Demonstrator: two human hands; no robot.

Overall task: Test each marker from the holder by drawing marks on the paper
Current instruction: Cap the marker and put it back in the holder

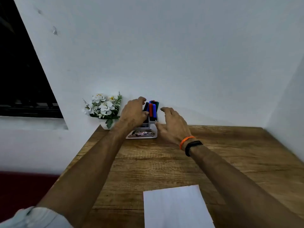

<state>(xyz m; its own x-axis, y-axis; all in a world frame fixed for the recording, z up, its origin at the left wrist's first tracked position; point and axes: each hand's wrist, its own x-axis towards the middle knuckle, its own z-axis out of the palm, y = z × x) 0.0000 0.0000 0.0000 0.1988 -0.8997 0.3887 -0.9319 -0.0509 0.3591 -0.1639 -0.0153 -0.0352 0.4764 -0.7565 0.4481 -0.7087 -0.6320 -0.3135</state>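
A grey marker holder (153, 120) stands on a white base at the far edge of the wooden table (230, 162), against the wall. Several markers stand in it: red (150, 109), blue (154, 110), green (157, 105). At the holder's left side a black marker (145, 106) leans. My left hand (133, 112) is curled round that side, and its thumb and fingers pinch the black marker. My right hand (174, 125) hovers at the holder's right with fingers spread, thumb touching the holder's wall. A white sheet of paper (177, 208) lies near the front edge.
A small pot of white artificial flowers (103, 107) stands left of the holder at the table's back corner. White walls close in the table at the back and right. A dark window (21, 79) is at the left.
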